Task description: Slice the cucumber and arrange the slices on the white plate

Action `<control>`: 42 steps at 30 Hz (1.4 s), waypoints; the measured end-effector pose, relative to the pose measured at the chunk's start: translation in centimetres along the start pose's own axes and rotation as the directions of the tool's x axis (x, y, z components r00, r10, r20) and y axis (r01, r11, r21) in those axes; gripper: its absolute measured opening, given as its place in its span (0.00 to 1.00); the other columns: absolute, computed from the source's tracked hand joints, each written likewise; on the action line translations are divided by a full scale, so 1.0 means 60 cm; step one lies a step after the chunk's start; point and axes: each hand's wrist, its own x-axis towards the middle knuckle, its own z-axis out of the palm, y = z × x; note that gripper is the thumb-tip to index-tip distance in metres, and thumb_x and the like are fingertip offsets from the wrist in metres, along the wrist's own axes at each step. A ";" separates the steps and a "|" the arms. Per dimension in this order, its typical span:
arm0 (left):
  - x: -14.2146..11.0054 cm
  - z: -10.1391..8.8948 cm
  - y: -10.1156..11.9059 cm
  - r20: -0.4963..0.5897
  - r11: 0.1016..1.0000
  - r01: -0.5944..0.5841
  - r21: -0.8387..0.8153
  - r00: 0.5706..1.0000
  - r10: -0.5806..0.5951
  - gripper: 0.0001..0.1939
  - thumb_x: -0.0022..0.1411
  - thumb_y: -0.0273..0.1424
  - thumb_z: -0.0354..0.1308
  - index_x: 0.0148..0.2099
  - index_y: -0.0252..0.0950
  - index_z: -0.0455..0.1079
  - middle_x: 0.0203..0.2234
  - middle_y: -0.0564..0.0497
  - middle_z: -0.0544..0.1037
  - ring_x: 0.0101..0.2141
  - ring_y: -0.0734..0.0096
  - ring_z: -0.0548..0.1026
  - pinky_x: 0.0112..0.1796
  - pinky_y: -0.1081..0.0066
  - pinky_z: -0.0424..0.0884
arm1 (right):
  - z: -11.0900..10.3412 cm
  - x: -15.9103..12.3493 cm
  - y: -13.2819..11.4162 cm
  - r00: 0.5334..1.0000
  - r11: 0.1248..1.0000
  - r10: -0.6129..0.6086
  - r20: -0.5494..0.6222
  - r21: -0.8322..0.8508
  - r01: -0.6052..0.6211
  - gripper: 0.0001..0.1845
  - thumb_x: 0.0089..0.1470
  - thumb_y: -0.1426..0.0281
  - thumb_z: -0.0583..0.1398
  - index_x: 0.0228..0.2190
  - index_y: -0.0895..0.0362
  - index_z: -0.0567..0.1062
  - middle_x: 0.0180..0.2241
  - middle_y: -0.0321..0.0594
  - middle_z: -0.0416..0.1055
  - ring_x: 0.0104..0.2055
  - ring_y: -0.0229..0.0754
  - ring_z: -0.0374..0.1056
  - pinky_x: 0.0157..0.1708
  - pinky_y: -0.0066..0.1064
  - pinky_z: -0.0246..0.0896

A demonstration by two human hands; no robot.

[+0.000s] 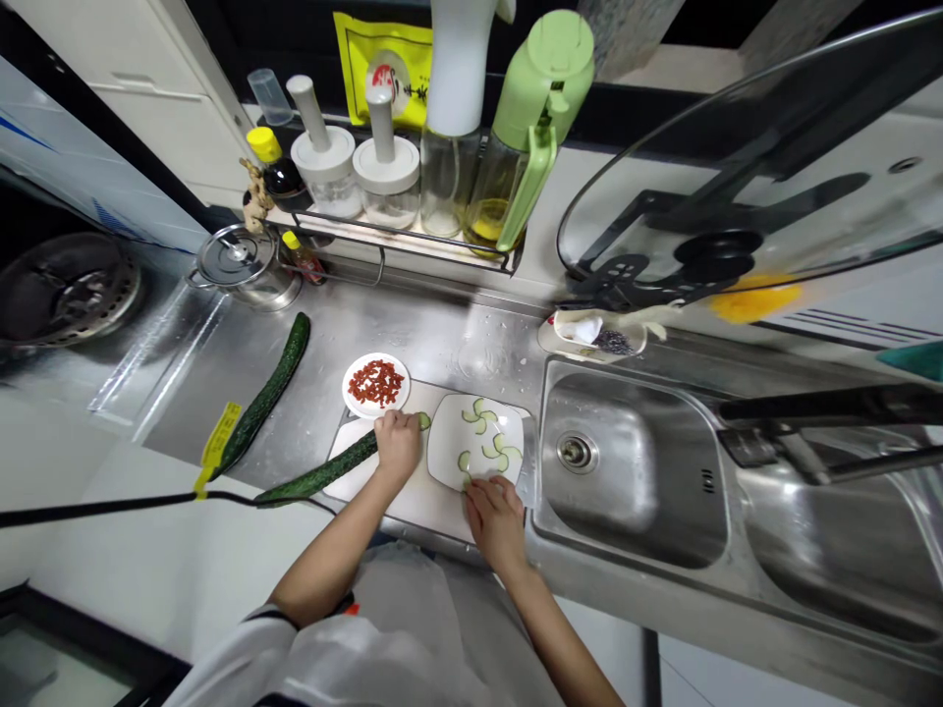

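Cucumber lay under the left hand, whose fingers were wrapped round it near the cut end; that pale tip poked out between one and two o'clock of the grip, while the long dark green body ran off toward eight. At three o'clock of that grip sat the white plate with cucumber slices on it. The right hand was over its rim between five and six o'clock; whether its fingers pinched anything, I could not tell
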 end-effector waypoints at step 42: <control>-0.020 -0.041 0.054 0.574 0.147 0.555 -0.819 0.802 0.166 0.20 0.48 0.46 0.63 0.31 0.32 0.73 0.23 0.52 0.74 0.24 0.77 0.67 0.28 0.74 0.60 | -0.042 0.109 0.000 0.923 0.702 0.310 0.227 0.600 -0.384 0.13 0.52 0.59 0.57 0.30 0.54 0.75 0.33 0.40 0.74 0.37 0.43 0.68 0.35 0.33 0.60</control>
